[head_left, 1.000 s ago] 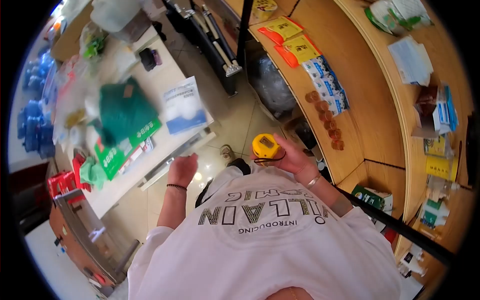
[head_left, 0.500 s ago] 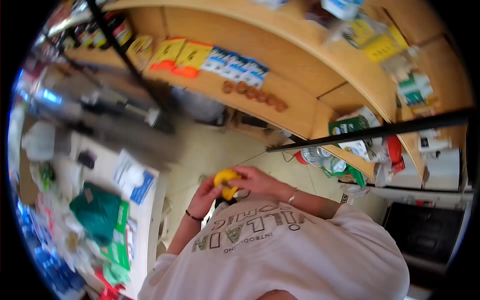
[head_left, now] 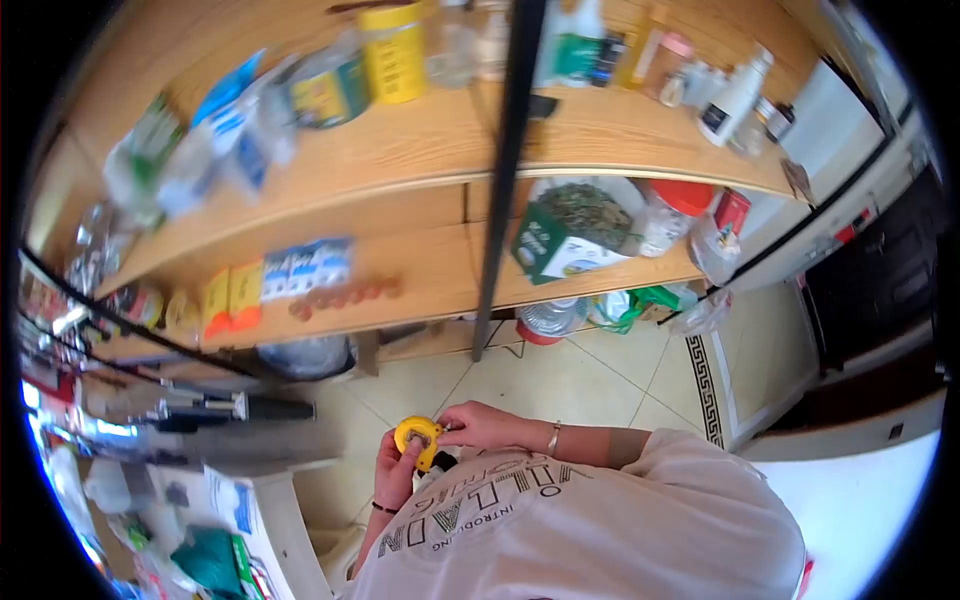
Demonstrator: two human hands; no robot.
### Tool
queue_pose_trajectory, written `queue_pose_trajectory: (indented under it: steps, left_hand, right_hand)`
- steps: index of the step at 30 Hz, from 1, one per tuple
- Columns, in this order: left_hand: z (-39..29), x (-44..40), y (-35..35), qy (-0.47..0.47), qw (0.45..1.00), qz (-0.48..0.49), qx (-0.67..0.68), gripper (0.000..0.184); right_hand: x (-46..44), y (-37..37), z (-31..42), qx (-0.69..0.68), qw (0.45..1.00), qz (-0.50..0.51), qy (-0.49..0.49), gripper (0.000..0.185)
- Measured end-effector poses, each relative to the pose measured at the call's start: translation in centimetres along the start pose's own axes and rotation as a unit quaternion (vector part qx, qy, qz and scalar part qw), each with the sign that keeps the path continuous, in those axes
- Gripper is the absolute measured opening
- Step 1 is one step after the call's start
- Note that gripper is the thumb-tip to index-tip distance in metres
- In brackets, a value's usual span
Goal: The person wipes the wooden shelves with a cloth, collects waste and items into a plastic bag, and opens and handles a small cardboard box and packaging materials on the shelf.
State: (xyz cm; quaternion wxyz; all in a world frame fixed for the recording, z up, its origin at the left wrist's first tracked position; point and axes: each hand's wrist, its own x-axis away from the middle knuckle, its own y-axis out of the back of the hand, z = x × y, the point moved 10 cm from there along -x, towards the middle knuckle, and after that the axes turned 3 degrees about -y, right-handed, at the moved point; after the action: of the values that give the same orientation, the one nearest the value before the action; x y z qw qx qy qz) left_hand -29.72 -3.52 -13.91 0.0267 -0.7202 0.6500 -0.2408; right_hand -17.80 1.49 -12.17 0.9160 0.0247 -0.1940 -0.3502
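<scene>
A yellow tape measure (head_left: pixel 404 432) is held in front of the shirt, low in the middle of the head view. My left hand (head_left: pixel 395 476) grips it from the left and below, its thumb lying across the face. On the other side, my right hand (head_left: pixel 480 425) has its fingers pinched at the right edge of the tape measure. A black strap shows just below it. Both hands are close together above the tiled floor.
Wooden shelves (head_left: pixel 400 160) cross the view ahead, with bottles, packets and a yellow canister (head_left: pixel 393 55). A black upright post (head_left: pixel 505 180) stands before them. A white table (head_left: pixel 285 530) with bags is at lower left, and a dark door (head_left: pixel 880 270) at far right.
The view has turned right towards the shelves. My left hand has come over to the tape measure, which was in my right hand alone, and now grips it; my right fingers have shifted to its edge.
</scene>
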Motion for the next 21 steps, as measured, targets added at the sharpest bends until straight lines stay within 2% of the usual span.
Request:
queue_pose_trajectory:
  steps: [1, 3, 8, 11, 13, 15, 18, 21]
  left_hand:
    - [0.2, -0.5, -2.8, -0.001, 1.000, 0.018, -0.010, 0.026]
    - [2.0, -0.8, -8.4, 0.073, 0.995, 0.060, -0.010, 0.024]
    - [6.6, -3.2, -21.4, 0.079, 0.971, 0.211, -0.074, 0.027]
    - [8.1, -3.0, -29.3, 0.073, 0.947, 0.292, -0.113, 0.031]
    - [9.4, -2.7, -33.9, 0.082, 0.918, 0.360, -0.144, 0.033]
    - [11.0, -3.1, -36.9, 0.073, 0.905, 0.374, -0.188, 0.033]
    - [12.4, -2.8, -42.2, 0.031, 0.853, 0.420, -0.308, 0.032]
    - [13.7, -2.9, -47.1, 0.005, 0.812, 0.468, -0.350, 0.033]
  right_hand:
    - [2.0, 2.4, -0.4, 0.032, 0.999, -0.039, 0.021, 0.041]
    - [6.2, 5.9, -2.1, 0.037, 0.997, -0.071, 0.009, 0.042]
    - [17.7, 13.8, -5.9, 0.002, 0.987, -0.162, -0.015, 0.042]
    - [23.4, 16.3, -8.4, -0.049, 0.977, -0.206, -0.041, 0.037]
    - [26.8, 17.2, -10.2, -0.256, 0.931, -0.258, -0.030, 0.037]
    - [29.8, 18.2, -11.7, -0.251, 0.922, -0.294, -0.031, 0.034]
    - [33.8, 19.8, -13.6, -0.288, 0.888, -0.352, -0.070, 0.033]
    - [36.2, 21.7, -16.3, -0.299, 0.869, -0.388, -0.073, 0.036]
